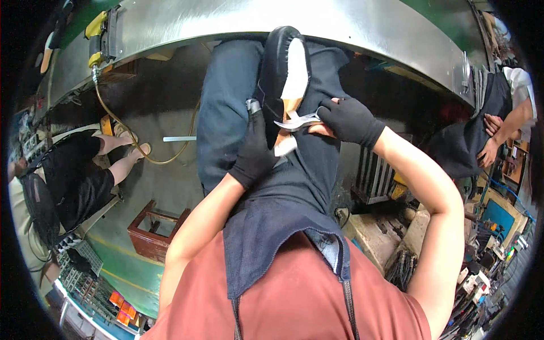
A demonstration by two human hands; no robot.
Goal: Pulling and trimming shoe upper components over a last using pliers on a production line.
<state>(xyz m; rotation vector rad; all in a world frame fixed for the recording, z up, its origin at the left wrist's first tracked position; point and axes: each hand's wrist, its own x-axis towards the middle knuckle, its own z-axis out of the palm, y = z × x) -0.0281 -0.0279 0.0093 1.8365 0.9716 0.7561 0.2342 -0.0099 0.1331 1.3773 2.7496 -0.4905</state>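
A black shoe [273, 65] with a white sole face [296, 71] lies bottom up across my lap, toe pointing away from me. My left hand [254, 144], in a black fingerless glove, is closed around the heel end from the left. In my right hand [352, 120], gloved the same way, is a pair of silver pincers [300, 122]. Their metal head lies over the tan heel part of the shoe, but I cannot tell whether the jaws grip the material. A pale block-like end [285, 146] shows at the shoe's near end.
A metal bench [226, 20] curves across the far side, with a yellow-and-black air tool [97, 39] and its hose [116, 116] at left. A red-brown stool [153, 232] stands left. Co-workers sit at both sides, one's hands [492, 139] on dark cloth. Machinery [377, 232] stands right.
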